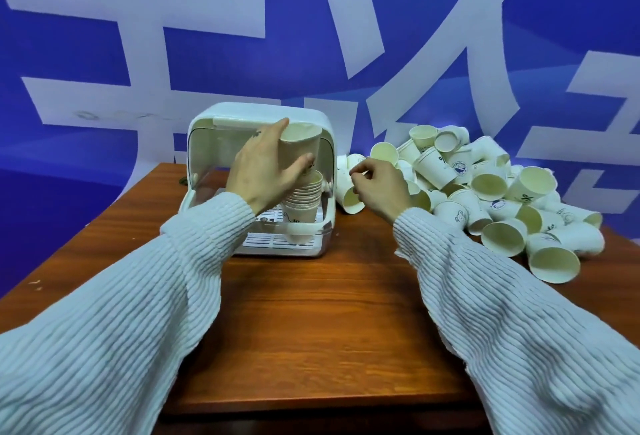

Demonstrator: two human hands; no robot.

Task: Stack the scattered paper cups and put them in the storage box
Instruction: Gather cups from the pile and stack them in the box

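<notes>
A white storage box [207, 143] with its front open stands at the back of the wooden table. Inside it my left hand [265, 164] grips a white paper cup [302, 143] held just above a stack of nested cups [304, 199] that stands upright on the box's slatted floor. My right hand [377, 185] hovers beside the box with its fingers curled, close to a cup lying on its side [349, 197]; I cannot tell whether it holds that cup. A large heap of loose paper cups [491, 188] lies to the right.
The table [311, 323] has bare wood in front of the box and between my sleeves. Its left edge runs diagonally past the box. A blue banner with large white characters [311, 36] hangs right behind the table.
</notes>
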